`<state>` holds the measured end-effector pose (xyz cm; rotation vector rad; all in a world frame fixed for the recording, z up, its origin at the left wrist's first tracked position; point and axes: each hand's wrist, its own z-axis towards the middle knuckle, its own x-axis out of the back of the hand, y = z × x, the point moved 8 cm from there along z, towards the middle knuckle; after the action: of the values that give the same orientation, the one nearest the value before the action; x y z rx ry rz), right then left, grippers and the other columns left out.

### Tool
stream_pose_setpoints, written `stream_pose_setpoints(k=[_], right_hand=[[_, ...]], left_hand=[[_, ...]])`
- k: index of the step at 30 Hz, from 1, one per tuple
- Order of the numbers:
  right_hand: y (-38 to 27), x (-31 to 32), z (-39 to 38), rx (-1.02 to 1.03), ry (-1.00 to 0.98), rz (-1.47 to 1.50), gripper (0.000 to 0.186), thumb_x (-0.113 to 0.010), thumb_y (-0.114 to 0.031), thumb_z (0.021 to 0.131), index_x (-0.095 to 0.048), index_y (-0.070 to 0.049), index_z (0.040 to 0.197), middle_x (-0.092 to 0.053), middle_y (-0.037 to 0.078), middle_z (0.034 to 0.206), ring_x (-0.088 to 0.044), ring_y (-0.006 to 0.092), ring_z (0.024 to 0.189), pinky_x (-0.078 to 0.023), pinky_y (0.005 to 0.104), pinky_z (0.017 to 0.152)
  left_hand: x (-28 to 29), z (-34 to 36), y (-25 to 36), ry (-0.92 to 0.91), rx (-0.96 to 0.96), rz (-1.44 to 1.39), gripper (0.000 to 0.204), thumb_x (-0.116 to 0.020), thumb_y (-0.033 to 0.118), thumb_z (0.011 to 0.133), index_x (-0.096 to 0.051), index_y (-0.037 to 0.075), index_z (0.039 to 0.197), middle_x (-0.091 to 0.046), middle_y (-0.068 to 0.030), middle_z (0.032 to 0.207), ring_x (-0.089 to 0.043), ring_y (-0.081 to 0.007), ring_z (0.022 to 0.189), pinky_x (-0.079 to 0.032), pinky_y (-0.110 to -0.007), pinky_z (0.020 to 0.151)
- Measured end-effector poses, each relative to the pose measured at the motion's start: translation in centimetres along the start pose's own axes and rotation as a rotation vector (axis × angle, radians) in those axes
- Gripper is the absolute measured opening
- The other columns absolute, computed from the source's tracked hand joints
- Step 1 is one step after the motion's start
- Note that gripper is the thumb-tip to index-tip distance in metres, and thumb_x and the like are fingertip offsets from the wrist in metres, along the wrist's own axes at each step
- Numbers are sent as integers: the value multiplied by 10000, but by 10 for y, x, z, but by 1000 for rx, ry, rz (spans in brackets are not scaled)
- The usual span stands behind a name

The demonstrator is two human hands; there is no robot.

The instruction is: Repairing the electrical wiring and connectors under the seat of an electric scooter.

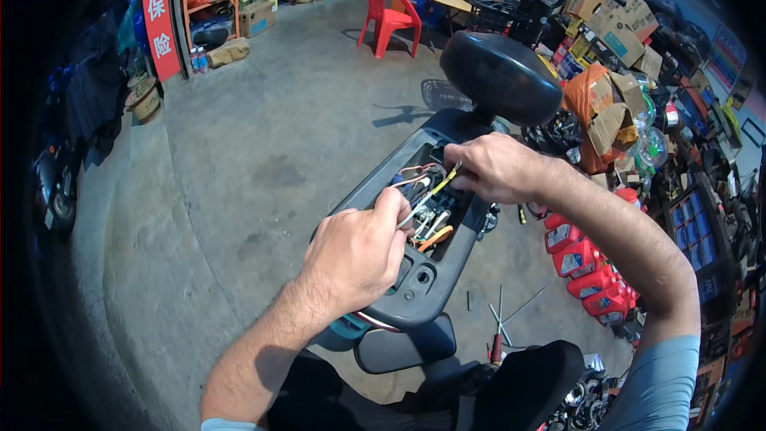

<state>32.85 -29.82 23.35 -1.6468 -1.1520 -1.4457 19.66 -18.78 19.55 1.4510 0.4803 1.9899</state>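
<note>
Below me is the open compartment of a scooter's dark grey body (pixel 375 168), packed with red, black, white and yellow wires (pixel 431 183). My left hand (pixel 355 251) is closed at the compartment's left edge, thumb and fingers pinching a pale wire (pixel 407 217). That wire runs up toward a yellow-covered length (pixel 444 182). Across the opening, my right hand (pixel 496 166) pinches near the yellow end, where a bare tip sticks up. Its lower fingers are partly hidden. A curved orange piece (pixel 436 238) lies low in the compartment; its kind is unclear.
The black seat (pixel 503 76) is tipped up beyond the compartment. Red bottles (pixel 586 271) line the floor at right, below piled cartons (pixel 622 32). A red-handled screwdriver (pixel 496 347) lies near my knee among thin metal rods. A red chair (pixel 391 16) stands farther off.
</note>
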Motion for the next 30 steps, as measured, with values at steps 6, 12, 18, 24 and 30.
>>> stream_pose_setpoints(k=[6, 12, 18, 24, 30], right_hand=[[29, -14, 2, -299, -33, 118, 411, -595, -392, 963, -667, 11, 925, -699, 236, 866, -690, 396, 895, -542, 484, 790], [-8, -1, -7, 23, 46, -33, 272, -642, -249, 943, -570, -16, 1064, -670, 200, 808, -686, 388, 879, -540, 500, 790], [1, -3, 4, -75, 10, -6, 294, -658, -288, 918, -615, -11, 1007, -679, 206, 791, -683, 402, 803, -541, 498, 745], [19, -7, 3, -278, 37, 126, 328, -667, -327, 906, -648, -12, 995, -704, 230, 854, -699, 373, 881, -549, 468, 794], [-13, -1, -2, -33, 0, -222, 235, -653, -253, 941, -621, -51, 1057, -602, 156, 1008, -680, 351, 919, -560, 467, 773]], left_hand=[[-3, 0, 1, 22, -25, -10, 185, -578, 24, 891, -475, 37, 1044, -722, -143, 886, -718, -345, 875, -554, -455, 740], [-1, -5, -3, 30, -16, 15, 182, -578, 33, 895, -473, 40, 1044, -717, -147, 875, -716, -348, 865, -554, -458, 736], [1, -3, 0, 17, -18, 20, 184, -578, 38, 898, -474, 44, 1050, -721, -141, 880, -717, -342, 869, -552, -462, 735], [0, -4, -1, 15, -13, 8, 172, -571, 44, 906, -471, 44, 1046, -726, -137, 884, -719, -337, 880, -551, -467, 745], [-2, -4, -5, 7, 6, 28, 161, -563, 53, 917, -472, 42, 1049, -731, -128, 892, -719, -333, 895, -553, -461, 761]])
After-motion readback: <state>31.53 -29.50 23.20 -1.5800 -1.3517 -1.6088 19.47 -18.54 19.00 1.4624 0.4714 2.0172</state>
